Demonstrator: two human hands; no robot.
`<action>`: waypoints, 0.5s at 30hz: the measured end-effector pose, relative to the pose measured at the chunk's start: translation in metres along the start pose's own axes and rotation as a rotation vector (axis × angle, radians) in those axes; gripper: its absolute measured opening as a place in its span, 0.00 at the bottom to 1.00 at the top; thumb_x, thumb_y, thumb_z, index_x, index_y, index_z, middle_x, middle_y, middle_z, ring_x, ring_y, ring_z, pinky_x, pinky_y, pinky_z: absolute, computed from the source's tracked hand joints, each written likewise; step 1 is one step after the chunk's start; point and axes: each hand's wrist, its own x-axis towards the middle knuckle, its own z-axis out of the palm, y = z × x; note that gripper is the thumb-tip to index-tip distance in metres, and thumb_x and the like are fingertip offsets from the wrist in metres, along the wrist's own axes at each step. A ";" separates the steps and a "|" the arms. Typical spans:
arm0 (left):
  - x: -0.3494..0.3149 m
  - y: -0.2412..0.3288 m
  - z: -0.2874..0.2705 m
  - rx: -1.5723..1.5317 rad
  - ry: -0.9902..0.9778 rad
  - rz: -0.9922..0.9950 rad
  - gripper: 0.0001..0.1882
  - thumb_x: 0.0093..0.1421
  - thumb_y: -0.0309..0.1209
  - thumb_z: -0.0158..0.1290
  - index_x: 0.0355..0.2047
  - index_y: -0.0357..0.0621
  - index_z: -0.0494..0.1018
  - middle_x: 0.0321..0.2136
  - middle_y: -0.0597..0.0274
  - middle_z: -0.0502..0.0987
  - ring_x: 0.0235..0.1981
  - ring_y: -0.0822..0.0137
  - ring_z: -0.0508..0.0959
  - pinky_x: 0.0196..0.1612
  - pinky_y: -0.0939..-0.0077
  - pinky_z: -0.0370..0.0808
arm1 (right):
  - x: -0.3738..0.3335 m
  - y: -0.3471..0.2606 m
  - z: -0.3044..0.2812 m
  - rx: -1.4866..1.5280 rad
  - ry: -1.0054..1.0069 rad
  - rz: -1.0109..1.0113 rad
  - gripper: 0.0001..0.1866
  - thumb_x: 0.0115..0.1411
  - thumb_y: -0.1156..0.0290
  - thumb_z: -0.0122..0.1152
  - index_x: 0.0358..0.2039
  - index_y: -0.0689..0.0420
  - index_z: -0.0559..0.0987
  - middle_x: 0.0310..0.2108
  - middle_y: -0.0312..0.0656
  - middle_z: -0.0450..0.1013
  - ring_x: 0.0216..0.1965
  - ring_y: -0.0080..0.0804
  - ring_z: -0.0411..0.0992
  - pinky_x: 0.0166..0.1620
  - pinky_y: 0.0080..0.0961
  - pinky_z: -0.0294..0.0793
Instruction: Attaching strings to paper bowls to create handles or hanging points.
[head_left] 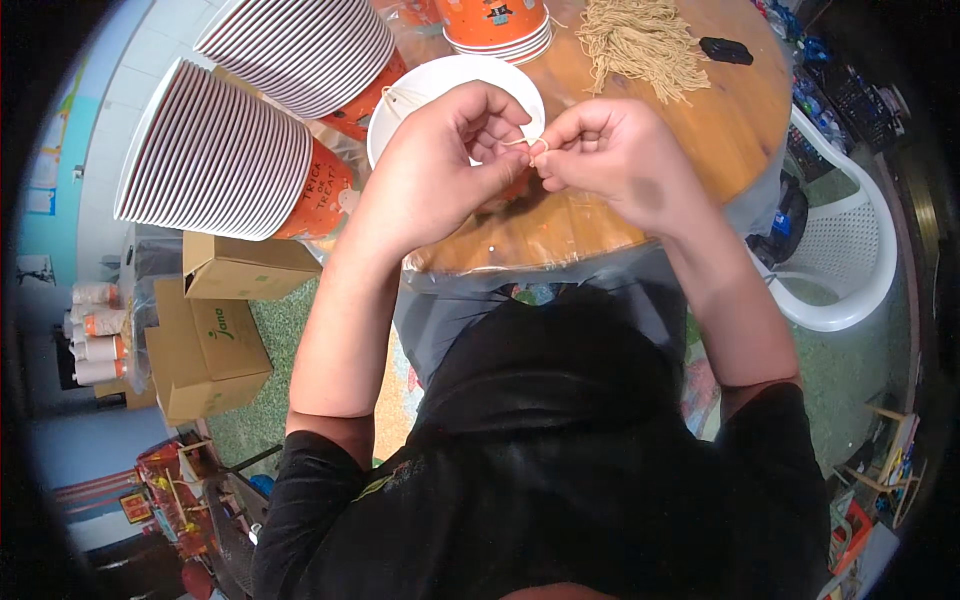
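Observation:
My left hand [455, 150] and my right hand [612, 160] meet above the near part of the round wooden table. Between their pinched fingertips is a thin cream string [540, 146], with a small loop or knot showing. Just beyond my left hand is an orange paper bucket with a white inside [440, 76], its mouth facing me. Another piece of string [402, 98] shows at this bucket's left side. My hands cover much of its near part.
Tall nested stacks of orange-and-white buckets [225, 155] lean at the left. More buckets [495, 25] stand at the back, beside a heap of cream strings [640, 45] and a small black object [726, 51]. Cardboard boxes [215, 345] are at left; a white plastic chair [850, 230] is right.

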 end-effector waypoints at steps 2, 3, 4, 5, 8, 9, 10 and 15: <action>0.002 0.001 0.004 0.028 0.020 0.002 0.13 0.69 0.19 0.65 0.52 0.33 0.78 0.40 0.67 0.83 0.39 0.79 0.81 0.45 0.80 0.83 | -0.003 0.004 0.005 -0.132 0.087 -0.056 0.09 0.66 0.74 0.75 0.41 0.67 0.88 0.36 0.42 0.87 0.37 0.25 0.86 0.43 0.24 0.85; 0.002 0.001 0.005 0.051 0.031 0.007 0.12 0.70 0.20 0.64 0.52 0.33 0.78 0.39 0.67 0.83 0.38 0.79 0.81 0.44 0.80 0.82 | -0.004 0.006 0.009 -0.257 0.167 -0.110 0.08 0.64 0.75 0.75 0.40 0.66 0.89 0.36 0.41 0.87 0.37 0.23 0.85 0.42 0.24 0.85; 0.001 0.000 0.005 0.074 0.041 0.012 0.11 0.70 0.20 0.63 0.51 0.33 0.78 0.39 0.67 0.83 0.38 0.79 0.81 0.44 0.80 0.82 | -0.006 0.005 0.014 -0.255 0.163 -0.111 0.08 0.64 0.75 0.75 0.40 0.66 0.89 0.36 0.41 0.87 0.37 0.23 0.85 0.42 0.24 0.85; 0.001 -0.002 0.004 0.076 0.045 0.010 0.11 0.70 0.20 0.63 0.51 0.33 0.78 0.39 0.67 0.83 0.38 0.79 0.81 0.44 0.80 0.82 | -0.008 0.004 0.019 -0.323 0.236 -0.139 0.07 0.63 0.75 0.74 0.40 0.65 0.89 0.35 0.41 0.87 0.36 0.24 0.85 0.41 0.26 0.85; -0.001 -0.006 0.002 0.003 0.035 -0.028 0.11 0.70 0.19 0.62 0.52 0.33 0.78 0.39 0.66 0.82 0.38 0.78 0.81 0.45 0.80 0.82 | -0.008 0.008 0.028 -0.500 0.361 -0.265 0.07 0.61 0.75 0.75 0.39 0.63 0.90 0.34 0.42 0.86 0.34 0.30 0.85 0.40 0.29 0.85; -0.002 -0.005 0.003 0.001 0.024 -0.019 0.11 0.72 0.20 0.61 0.53 0.33 0.78 0.39 0.66 0.82 0.38 0.78 0.81 0.44 0.80 0.82 | -0.009 0.013 0.029 -0.610 0.417 -0.362 0.07 0.60 0.76 0.75 0.40 0.62 0.90 0.33 0.43 0.86 0.33 0.34 0.85 0.40 0.31 0.85; -0.003 -0.004 0.004 -0.002 0.013 -0.009 0.10 0.74 0.21 0.60 0.53 0.32 0.78 0.39 0.66 0.82 0.38 0.78 0.81 0.43 0.80 0.82 | -0.009 0.019 0.030 -0.612 0.419 -0.363 0.07 0.60 0.76 0.75 0.40 0.62 0.90 0.33 0.43 0.86 0.33 0.34 0.85 0.40 0.31 0.85; -0.001 -0.002 -0.001 -0.271 0.006 -0.098 0.10 0.79 0.26 0.56 0.55 0.32 0.79 0.37 0.66 0.82 0.37 0.77 0.80 0.40 0.79 0.80 | 0.000 0.047 0.025 -0.803 0.513 -0.997 0.13 0.53 0.80 0.81 0.39 0.57 0.89 0.39 0.42 0.86 0.35 0.43 0.85 0.40 0.37 0.86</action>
